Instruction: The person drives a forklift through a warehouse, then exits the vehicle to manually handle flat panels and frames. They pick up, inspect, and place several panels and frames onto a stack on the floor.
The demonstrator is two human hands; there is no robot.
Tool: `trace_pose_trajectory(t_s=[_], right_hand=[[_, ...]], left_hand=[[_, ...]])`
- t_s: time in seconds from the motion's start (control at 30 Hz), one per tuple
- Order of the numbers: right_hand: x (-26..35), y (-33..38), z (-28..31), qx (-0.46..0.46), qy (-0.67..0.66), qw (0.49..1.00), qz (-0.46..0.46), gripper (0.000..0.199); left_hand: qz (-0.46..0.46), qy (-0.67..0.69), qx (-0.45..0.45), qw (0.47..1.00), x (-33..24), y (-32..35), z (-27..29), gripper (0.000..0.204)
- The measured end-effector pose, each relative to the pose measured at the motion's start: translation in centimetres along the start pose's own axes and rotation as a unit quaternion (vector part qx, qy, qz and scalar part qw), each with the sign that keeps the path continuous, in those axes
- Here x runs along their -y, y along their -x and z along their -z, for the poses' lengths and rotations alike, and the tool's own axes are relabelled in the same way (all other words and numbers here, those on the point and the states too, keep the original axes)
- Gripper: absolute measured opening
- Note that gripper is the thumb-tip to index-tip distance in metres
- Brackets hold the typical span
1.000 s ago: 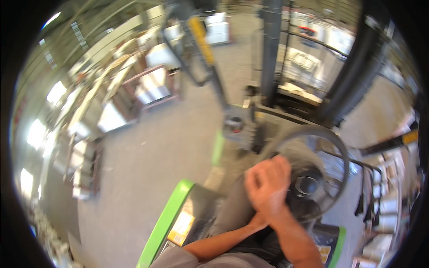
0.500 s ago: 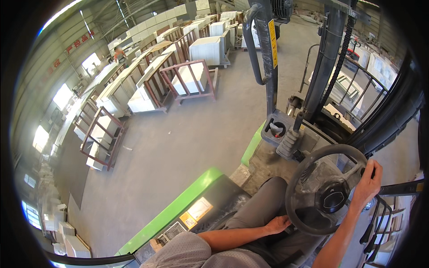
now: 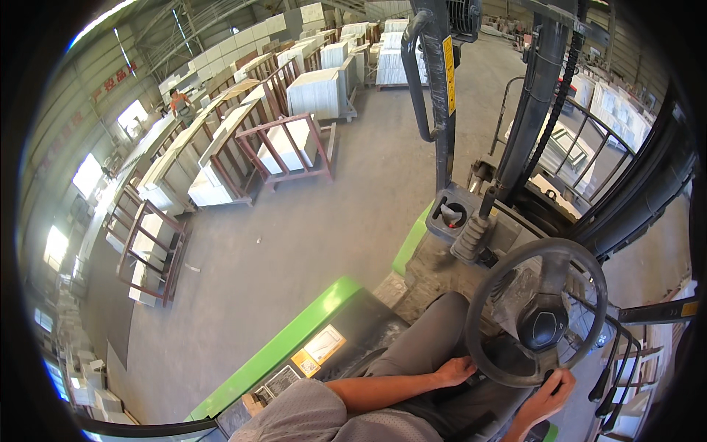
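My right hand (image 3: 551, 396) is closed on the bottom of the black steering wheel (image 3: 476, 309), next to its lower spoke. My left hand (image 3: 455, 370) lies low over my lap, just left of the wheel's lower rim. Its fingers are loosely curled and nothing shows in them; whether they touch the rim I cannot tell. A lever with a ribbed grey boot (image 3: 469, 241) stands beyond the wheel, beside a cup holder (image 3: 451, 215) with something crumpled in it. Several black-handled levers (image 3: 608, 394) stand right of the wheel.
I sit in a green and black forklift with a dark mast (image 3: 536, 96) and a grab handle (image 3: 414, 74) ahead. Pale stone slabs (image 3: 313, 94) and reddish frame racks (image 3: 294, 151) fill the far left. A person in orange (image 3: 179, 103) stands among them.
My right hand has carried the wheel clockwise, from its right side down to the bottom. The racks have shifted left and slightly down in view. My left hand stays in place.
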State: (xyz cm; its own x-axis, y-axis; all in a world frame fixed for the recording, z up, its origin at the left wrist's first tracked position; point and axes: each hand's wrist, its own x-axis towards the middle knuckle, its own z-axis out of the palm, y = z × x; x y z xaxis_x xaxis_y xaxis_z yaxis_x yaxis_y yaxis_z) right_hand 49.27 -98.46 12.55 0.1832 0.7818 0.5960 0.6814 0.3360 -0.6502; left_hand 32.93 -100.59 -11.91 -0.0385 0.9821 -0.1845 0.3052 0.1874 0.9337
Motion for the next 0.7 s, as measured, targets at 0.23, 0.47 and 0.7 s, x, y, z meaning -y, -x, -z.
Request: trace_pose_trajectory(t_s=[0.23,0.47,0.7], right_hand=[[1.7,-0.5,-11.2,0.007,-0.013,0.999,0.039,0.012],[-0.4,-10.0,-27.6,0.005,-0.006,0.999,0.036,0.013],[-4.3,-26.7,-45.2,0.026,0.006,0.997,0.068,0.020]], left_hand=[[-0.004,-0.009,0.002,1.000,2.7,-8.3,6.6,0.036],[0.004,-0.021,0.007,1.000,6.2,-25.4,14.1,0.035],[0.030,-0.048,-0.006,0.998,4.9,-47.9,21.2,0.037]])
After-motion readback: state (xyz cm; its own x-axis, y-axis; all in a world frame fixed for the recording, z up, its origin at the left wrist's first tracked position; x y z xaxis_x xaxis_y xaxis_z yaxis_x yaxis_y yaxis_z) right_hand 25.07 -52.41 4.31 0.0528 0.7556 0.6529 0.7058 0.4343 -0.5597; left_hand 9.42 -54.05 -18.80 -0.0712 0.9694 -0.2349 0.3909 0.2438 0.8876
